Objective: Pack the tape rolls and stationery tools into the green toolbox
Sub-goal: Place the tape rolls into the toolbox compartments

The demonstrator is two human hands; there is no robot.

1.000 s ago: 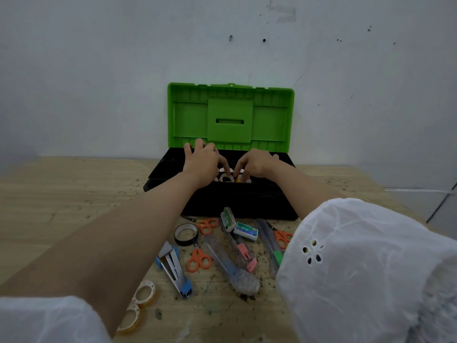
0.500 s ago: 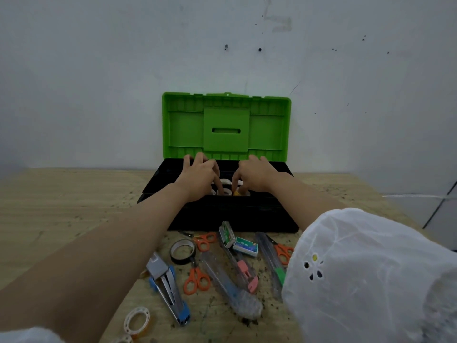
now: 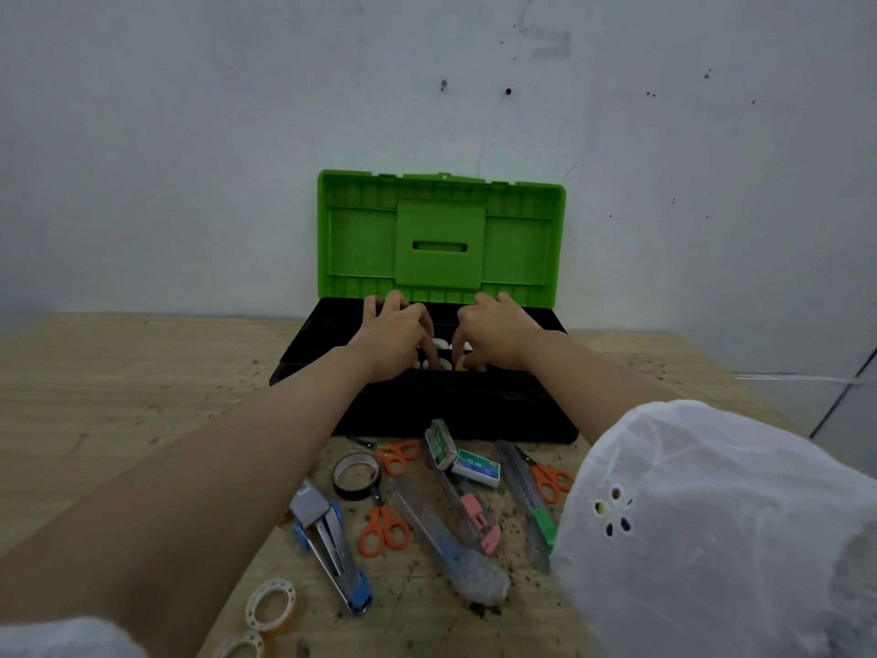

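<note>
My left hand (image 3: 394, 335) and right hand (image 3: 499, 332) curl over tape rolls (image 3: 439, 345) inside the toolbox (image 3: 451, 407); grip unclear. Uneven pressing could wedge them.

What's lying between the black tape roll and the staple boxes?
Head view: a pair of orange scissors, its handles in the gap between the black tape roll and the staple boxes.

1. Small white cardboard staple box with a blue-green band (image 3: 476, 469), lying flat on the wooden counter (image 3: 142, 396) at 6 o'clock from the black toolbox with the green lid (image 3: 441, 230): its side reads roughly "10-1M"; the characters before that are too blurred to read.
2. Small green-and-white cardboard box (image 3: 441, 443), propped at 10 o'clock from the first and touching it: it carries print, too small to read.
</note>
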